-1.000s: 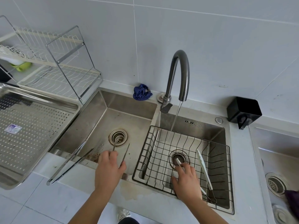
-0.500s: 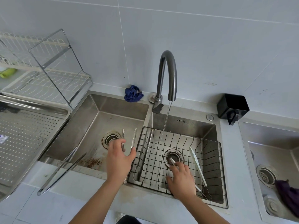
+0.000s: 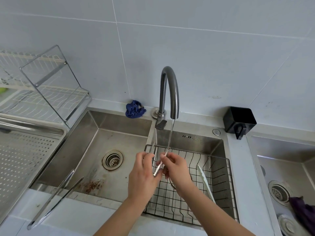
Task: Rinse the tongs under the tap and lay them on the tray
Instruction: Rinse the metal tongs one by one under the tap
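The sink has two basins. The tray, a perforated steel sheet, lies left of it, and the frame edge cuts off its left part. A wire basket sits in the right basin. The tap stands behind the divider and runs a thin stream into the basket.

Both hands are above the basket's rear left corner. The left hand is closed round the lower part of the tongs, fingers curled. The right hand pinches the upper arm of the tongs between thumb and fingertips. The stream strikes the tongs just above the right fingertips. The tongs are well apart from the tray.

The second arm of the tongs is motion-blurred and hard to make out. The left palm hides the tongs' lower end.

Long tongs lie across the front rim of the left basin. White tongs lie in the basket, partly behind the right forearm.
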